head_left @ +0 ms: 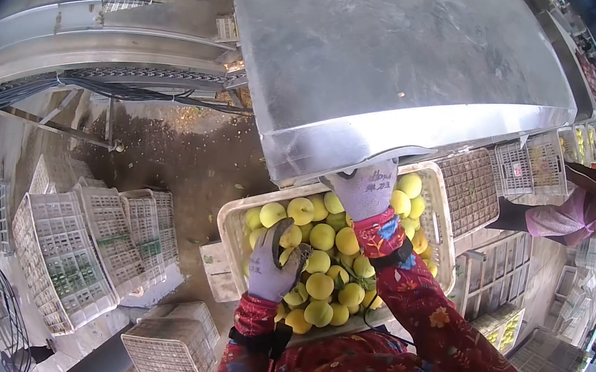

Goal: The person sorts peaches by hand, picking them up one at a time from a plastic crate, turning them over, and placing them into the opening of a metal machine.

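Note:
Yellow-green round fruits [318, 286] fill a white plastic crate [444, 205] in front of the person's body. My left hand [275, 264], in a pale glove with dark fingertips, lies over the fruits at the crate's left side, its fingers curved around a fruit [291, 236]. My right hand [367, 187], gloved the same way, reaches over the crate's far side beside the metal table's front edge. Its fingertips are hidden under or against that edge, so what they touch cannot be seen. Both sleeves are red and floral.
A large metal table [414, 51] stands just beyond the crate. Empty crates [63, 253] are stacked at the left, another [167, 349] lower down. At the right are a brown crate [465, 189], more crates and a person [582, 197] in a pink apron. Cables [137, 93] run at the left.

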A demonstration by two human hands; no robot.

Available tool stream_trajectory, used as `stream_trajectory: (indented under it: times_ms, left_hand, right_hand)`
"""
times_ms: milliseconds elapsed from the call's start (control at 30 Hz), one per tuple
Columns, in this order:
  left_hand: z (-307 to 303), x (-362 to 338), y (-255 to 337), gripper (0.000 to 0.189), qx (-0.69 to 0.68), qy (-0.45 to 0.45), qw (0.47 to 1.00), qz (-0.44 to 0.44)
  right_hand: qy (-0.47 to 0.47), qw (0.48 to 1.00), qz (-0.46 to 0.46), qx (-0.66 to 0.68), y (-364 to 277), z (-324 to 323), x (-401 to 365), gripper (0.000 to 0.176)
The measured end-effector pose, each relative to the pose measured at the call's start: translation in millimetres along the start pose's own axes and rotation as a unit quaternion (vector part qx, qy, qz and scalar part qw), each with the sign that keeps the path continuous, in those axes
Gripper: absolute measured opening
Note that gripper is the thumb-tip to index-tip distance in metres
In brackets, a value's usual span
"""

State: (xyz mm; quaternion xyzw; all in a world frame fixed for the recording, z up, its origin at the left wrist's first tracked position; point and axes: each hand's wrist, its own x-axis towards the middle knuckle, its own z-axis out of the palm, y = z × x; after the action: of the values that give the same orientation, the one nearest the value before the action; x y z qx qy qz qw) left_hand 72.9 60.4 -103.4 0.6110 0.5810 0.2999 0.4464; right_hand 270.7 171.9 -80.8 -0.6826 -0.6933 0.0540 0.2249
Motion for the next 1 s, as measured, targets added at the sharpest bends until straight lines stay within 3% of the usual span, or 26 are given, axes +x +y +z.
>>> stream_trajectory:
  times_ms: [67, 133, 167, 200, 267, 333, 367, 400, 433, 500, 533, 633, 667, 767, 933, 1000]
  left_hand:
    - [13, -7, 0, 0.061, 0.180, -0.074, 0.981, -0.003]
    - [37, -18, -12, 0.060, 0.360, -0.149, 0.920, 0.031]
    - [46, -22, -20, 0.059, 0.444, -0.182, 0.876, 0.047]
    - [44, -17, -15, 0.056, 0.443, -0.213, 0.871, 0.016]
    - [51, -21, -40, 0.056, 0.439, -0.242, 0.865, 0.018]
    - [45, -16, -50, 0.056, 0.430, -0.292, 0.854, 0.031]
    - [36, -12, -50, 0.058, 0.404, -0.289, 0.866, 0.049]
    - [26, -10, -52, 0.060, 0.377, -0.288, 0.878, 0.066]
    - [17, -10, -49, 0.061, 0.350, -0.291, 0.887, 0.085]
    - [0, -11, -35, 0.064, 0.071, -0.191, 0.979, 0.017]
    - [-5, -13, -27, 0.065, -0.074, -0.132, 0.988, -0.021]
    - [10, -19, -5, 0.073, -0.432, -0.101, 0.892, -0.082]
    - [10, -21, 7, 0.078, -0.502, -0.088, 0.852, -0.116]
    - [9, -18, 14, 0.081, -0.494, -0.068, 0.866, -0.041]
    - [12, -15, 18, 0.084, -0.585, -0.008, 0.807, -0.077]
    - [15, -8, 4, 0.081, -0.517, 0.005, 0.856, 0.004]
  right_hand:
    - [0.059, 0.996, 0.002, 0.065, 15, -18, -15, 0.068]
    - [0.080, 0.992, -0.023, 0.096, 19, -41, -39, 0.065]
    - [0.000, 0.996, -0.092, 0.001, 28, -43, -60, 0.066]
    - [-0.135, 0.978, -0.150, -0.044, 29, -48, -75, 0.056]
    - [-0.246, 0.921, -0.251, -0.166, 49, -8, -117, 0.044]
    - [-0.266, 0.914, -0.253, -0.171, 60, 15, -123, 0.042]
    - [-0.274, 0.911, -0.255, -0.175, 66, 25, -123, 0.041]
    - [-0.251, 0.903, -0.287, -0.200, 71, 30, -123, 0.053]
    - [-0.261, 0.924, -0.237, -0.148, 65, 20, -120, 0.059]
    - [-0.274, 0.951, -0.137, -0.047, 54, -12, -111, 0.070]
    - [-0.244, 0.966, -0.074, 0.038, 44, -30, -110, 0.082]
    - [-0.299, 0.907, 0.059, 0.290, 13, -61, -110, 0.080]
    - [-0.230, 0.945, -0.036, 0.228, 8, -61, -113, 0.083]
    - [-0.083, 0.955, 0.010, 0.286, -3, -71, -115, 0.087]
    - [-0.020, 0.956, 0.061, 0.285, -15, -71, -98, 0.075]
    - [0.038, 0.960, 0.091, 0.261, -13, -51, -77, 0.070]
